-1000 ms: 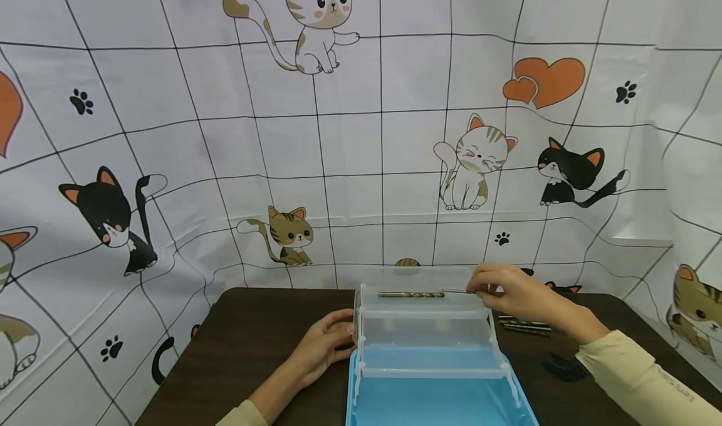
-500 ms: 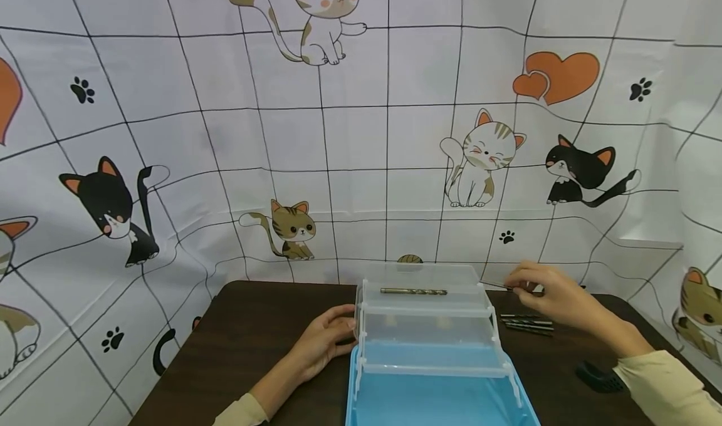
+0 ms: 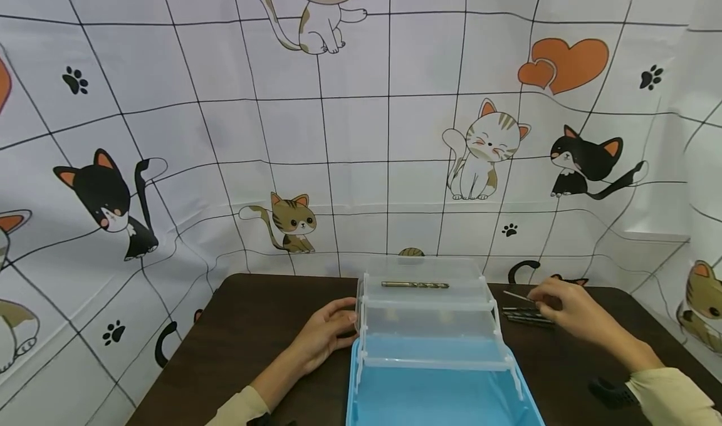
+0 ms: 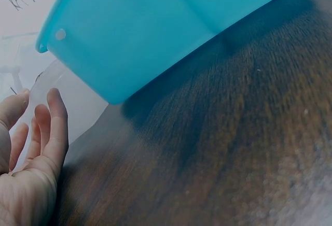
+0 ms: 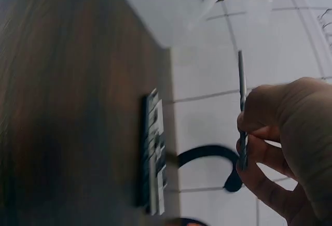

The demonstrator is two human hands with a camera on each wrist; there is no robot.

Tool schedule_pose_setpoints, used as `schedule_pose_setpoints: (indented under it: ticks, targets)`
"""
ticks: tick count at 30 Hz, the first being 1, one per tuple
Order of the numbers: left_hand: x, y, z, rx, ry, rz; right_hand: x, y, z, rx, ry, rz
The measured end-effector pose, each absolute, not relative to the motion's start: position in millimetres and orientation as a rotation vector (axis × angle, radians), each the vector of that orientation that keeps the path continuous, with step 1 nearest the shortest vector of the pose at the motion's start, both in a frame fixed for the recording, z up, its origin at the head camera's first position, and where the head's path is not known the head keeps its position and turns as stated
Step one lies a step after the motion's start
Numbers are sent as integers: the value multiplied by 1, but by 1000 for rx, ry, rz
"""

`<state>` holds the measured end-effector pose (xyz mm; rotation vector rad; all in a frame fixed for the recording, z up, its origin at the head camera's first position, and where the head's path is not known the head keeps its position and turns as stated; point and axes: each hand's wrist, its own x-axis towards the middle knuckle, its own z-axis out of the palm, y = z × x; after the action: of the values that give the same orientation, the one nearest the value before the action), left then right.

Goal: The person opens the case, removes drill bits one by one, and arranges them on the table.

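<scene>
My right hand pinches a thin drill bit between thumb and fingers, its free end sticking out toward the box. Just beneath that hand, several drill bits lie together on the table. A thicker drill bit lies lengthwise in the uppermost clear tray of a blue box. My left hand is at the left side of the clear trays, fingertips right at their edge. In the left wrist view its thumb and fingers are spread apart, beside the blue wall of the box.
Clear stepped trays fan out upward and back from the blue box on white hinge arms. The dark wooden table carries everything. Behind its far edge hangs a white sheet printed with cats. A black object shows beside the right sleeve.
My right hand has moved right, away from the top tray to over the loose bits, carrying the thin drill bit. The thicker bit stays in the tray. The left hand keeps its place.
</scene>
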<state>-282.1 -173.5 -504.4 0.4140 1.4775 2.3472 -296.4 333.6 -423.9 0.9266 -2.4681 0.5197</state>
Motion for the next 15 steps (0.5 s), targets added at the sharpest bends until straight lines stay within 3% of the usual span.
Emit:
schedule_pose_setpoints:
  ticks: [15]
  targets:
    - [-280,-174,-504,411,1496,2348,-290,341,-459,772,-2716,432]
